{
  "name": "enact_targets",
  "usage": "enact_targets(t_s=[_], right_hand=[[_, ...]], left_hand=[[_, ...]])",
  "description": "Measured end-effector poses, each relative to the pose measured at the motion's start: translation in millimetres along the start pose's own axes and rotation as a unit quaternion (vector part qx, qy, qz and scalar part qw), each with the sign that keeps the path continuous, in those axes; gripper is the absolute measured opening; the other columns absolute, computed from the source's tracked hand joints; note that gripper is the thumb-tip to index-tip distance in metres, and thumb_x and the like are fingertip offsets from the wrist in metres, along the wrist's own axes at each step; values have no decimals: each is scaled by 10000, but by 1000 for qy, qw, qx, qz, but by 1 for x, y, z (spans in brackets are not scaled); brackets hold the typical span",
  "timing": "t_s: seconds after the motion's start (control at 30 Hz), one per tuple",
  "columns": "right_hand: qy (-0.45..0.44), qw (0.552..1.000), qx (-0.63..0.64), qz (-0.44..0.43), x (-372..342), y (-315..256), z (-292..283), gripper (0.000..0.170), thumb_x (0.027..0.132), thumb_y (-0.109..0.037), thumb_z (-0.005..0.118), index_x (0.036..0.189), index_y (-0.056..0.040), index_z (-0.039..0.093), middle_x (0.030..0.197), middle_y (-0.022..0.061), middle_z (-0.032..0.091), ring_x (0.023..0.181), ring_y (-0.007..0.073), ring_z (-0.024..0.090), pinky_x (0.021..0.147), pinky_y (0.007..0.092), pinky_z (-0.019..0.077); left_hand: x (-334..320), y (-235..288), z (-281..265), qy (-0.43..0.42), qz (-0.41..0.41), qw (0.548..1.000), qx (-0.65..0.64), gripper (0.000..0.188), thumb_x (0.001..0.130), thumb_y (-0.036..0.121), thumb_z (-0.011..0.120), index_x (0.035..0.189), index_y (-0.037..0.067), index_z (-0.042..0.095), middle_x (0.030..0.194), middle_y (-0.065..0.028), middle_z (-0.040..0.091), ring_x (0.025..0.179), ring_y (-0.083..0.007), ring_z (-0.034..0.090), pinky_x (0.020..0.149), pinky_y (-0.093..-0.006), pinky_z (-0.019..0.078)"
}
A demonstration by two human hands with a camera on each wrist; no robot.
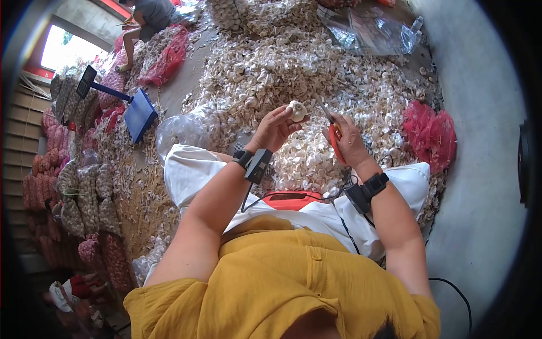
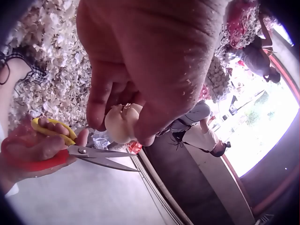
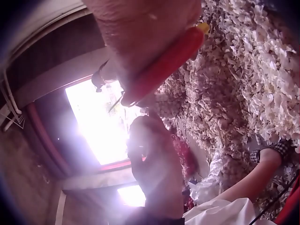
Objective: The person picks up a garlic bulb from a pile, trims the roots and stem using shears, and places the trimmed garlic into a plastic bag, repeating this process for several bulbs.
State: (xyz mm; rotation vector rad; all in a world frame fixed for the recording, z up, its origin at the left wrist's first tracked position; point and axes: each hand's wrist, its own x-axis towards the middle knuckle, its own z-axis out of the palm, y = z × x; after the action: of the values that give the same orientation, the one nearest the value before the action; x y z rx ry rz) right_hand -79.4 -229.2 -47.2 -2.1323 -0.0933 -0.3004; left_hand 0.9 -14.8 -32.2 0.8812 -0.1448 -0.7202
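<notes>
A broad, pale heap of papery garlic skins is spreading below the hands. A bare right hand is clamping its fingers round red-and-yellow-handled steel scissors (their pointed blades are standing slightly apart). A bare left hand is pinching, between thumb and fingers, a smooth, rounded, creamy-white garlic bulb, which is sitting near the blades and showing a puckered, brownish patch.
</notes>
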Motion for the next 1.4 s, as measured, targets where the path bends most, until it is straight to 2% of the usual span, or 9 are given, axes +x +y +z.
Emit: enact_targets(t_s=[0.07, 0.27, 0.5, 0.77, 1.0, 1.03, 1.07, 1.2, 1.4], right_hand=[[13, 998, -34, -53, -2, 11, 5, 436, 796, -189, 683, 1185, -92, 512, 883, 152, 504, 806, 299, 537, 730, 387, 451], [-8, 990, -127, -59, -3, 1, 3, 405, 802, -218, 658, 1165, -104, 519, 898, 146, 495, 853, 329, 519, 794, 405, 433], [-88, 989, -115, -12, -5, -12, 1, 403, 813, -262, 635, 1183, -134, 539, 915, 150, 494, 893, 327, 523, 790, 397, 450], [-110, 992, -51, 16, -5, -19, 2, 359, 813, -278, 639, 1123, -100, 599, 821, 174, 573, 753, 328, 587, 687, 389, 484], [-117, 986, -115, 12, -7, -17, 6, 319, 808, -230, 645, 1095, -94, 619, 838, 190, 608, 774, 349, 603, 691, 379, 484], [-114, 992, -49, 22, -6, -13, 7, 314, 806, -223, 645, 1085, -82, 620, 848, 198, 609, 778, 357, 602, 695, 383, 484], [-111, 993, 17, 31, -5, -10, 8, 309, 804, -217, 645, 1074, -69, 622, 858, 206, 610, 783, 365, 600, 699, 388, 484], [-40, 999, 10, 32, -4, 5, 13, 363, 817, -229, 641, 1117, -41, 561, 918, 221, 580, 817, 364, 582, 723, 404, 468], [-43, 998, -49, 1, -8, 9, 16, 442, 832, -265, 636, 1176, -40, 474, 928, 195, 506, 852, 359, 525, 770, 408, 451]], left_hand=[[0, -2, -2, 1, 18, 1000, 0, 382, 915, 218, 549, 1235, 25, 467, 1098, -120, 590, 1049, -209, 586, 774, -254, 509], [3, -9, -4, 58, 87, 992, 69, 475, 825, 69, 658, 1243, 40, 434, 1097, -82, 559, 996, -179, 586, 747, -236, 511], [6, -10, 2, 126, 102, 972, 168, 562, 712, 54, 771, 1155, 47, 426, 1010, -40, 539, 869, -121, 562, 736, -252, 500], [3, -7, 9, 128, 112, 966, 195, 521, 708, 47, 772, 1101, 52, 429, 970, -37, 536, 837, -121, 561, 695, -250, 497], [0, -16, -6, 141, 106, 963, 206, 454, 761, 64, 733, 1100, 31, 433, 980, -53, 556, 856, -143, 586, 699, -250, 505], [0, -17, -6, 142, 106, 962, 206, 454, 761, 64, 733, 1100, 31, 433, 980, -53, 556, 856, -143, 586, 699, -250, 505], [1, -19, -6, 116, 96, 979, 137, 422, 807, 96, 688, 1131, 23, 429, 1013, -67, 562, 901, -162, 593, 716, -258, 515], [-1, -15, -1, 57, 47, 996, -40, 391, 911, 200, 556, 1223, 12, 413, 1141, -120, 559, 1006, -207, 595, 766, -269, 536], [0, -19, -10, 39, -22, 988, -147, 399, 939, 294, 490, 1238, 36, 427, 1230, -154, 526, 943, -182, 603, 722, -208, 539]])
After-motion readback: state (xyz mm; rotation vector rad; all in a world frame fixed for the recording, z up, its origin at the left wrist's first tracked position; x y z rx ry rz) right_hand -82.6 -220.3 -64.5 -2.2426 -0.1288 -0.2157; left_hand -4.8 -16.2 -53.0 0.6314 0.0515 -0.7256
